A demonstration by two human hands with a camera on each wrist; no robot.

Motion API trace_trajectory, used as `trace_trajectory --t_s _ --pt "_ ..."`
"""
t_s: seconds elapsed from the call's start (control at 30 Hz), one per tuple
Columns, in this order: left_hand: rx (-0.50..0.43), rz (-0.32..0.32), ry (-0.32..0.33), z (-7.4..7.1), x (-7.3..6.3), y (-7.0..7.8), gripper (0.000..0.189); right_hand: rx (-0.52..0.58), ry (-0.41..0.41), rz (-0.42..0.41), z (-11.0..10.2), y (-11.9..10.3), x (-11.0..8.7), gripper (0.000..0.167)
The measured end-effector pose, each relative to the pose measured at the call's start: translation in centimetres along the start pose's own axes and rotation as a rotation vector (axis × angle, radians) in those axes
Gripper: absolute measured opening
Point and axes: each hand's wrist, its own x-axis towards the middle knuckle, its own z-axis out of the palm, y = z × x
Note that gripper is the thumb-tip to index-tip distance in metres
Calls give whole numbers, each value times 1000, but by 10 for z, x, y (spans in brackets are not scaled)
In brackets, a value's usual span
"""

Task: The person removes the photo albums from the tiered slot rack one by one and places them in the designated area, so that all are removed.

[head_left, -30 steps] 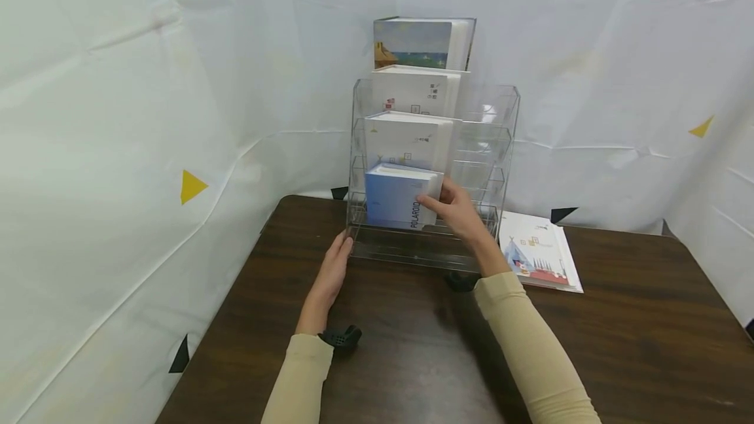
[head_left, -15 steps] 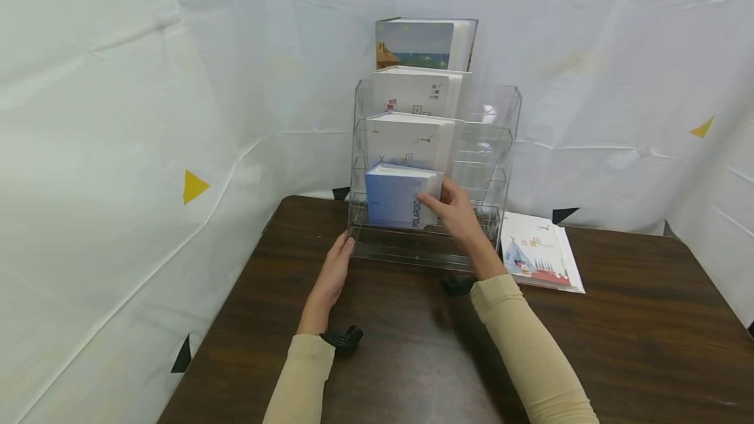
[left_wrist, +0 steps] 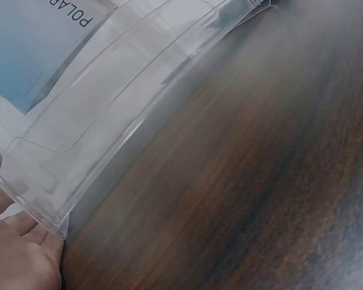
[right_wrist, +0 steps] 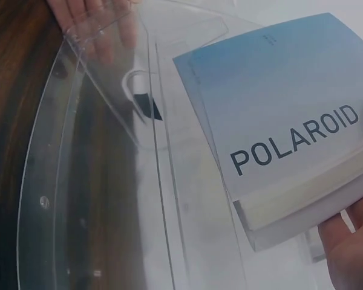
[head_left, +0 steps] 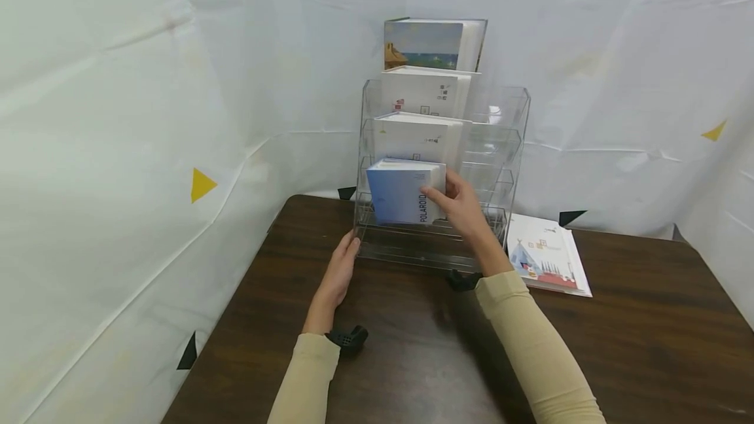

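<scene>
In the head view my right hand (head_left: 465, 208) holds a small blue-and-white book (head_left: 399, 195) marked POLAROID by its right edge, thumb on the cover. The right wrist view shows this book (right_wrist: 284, 103) tilted, in front of the lowest tier of the clear acrylic book rack (head_left: 412, 252). My left hand (head_left: 340, 267) holds the rack's lower left corner between thumb and fingers. In the left wrist view my fingers (left_wrist: 33, 226) lie along the outside of that clear side panel. Behind the blue book, a white book (head_left: 412, 136) stands in the tier above.
Higher up the rack are another white book (head_left: 418, 91) and a book with a seaside painting (head_left: 424, 44). A white book with a tent picture (head_left: 542, 254) lies flat right of the rack on the dark wooden table (head_left: 648, 319). White sheeting (head_left: 283, 51) hangs behind and at both sides.
My right hand has raised the blue book slightly and tilted it, its lower edge now above the tier's front lip. The left hand stays at the rack's corner. The view has shifted a little.
</scene>
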Motion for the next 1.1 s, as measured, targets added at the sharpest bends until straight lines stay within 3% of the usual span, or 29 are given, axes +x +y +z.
trace_trajectory --t_s 0.27,0.53,0.67,0.83,1.1 --pt "-5 5 5 3 0 3 60 45 7 -6 -10 -10 1 57" --pt "-17 11 32 1 1 -1 57 102 61 -57 -30 -35 -10 48" --pt "-22 8 38 -1 1 -2 58 131 60 -61 -39 -44 -22 49" --pt "-33 -7 47 -2 1 -4 59 65 96 -18 -52 -51 -40 55" --pt "-37 -7 52 -2 1 -4 58 87 206 39 -78 -57 -78 51"
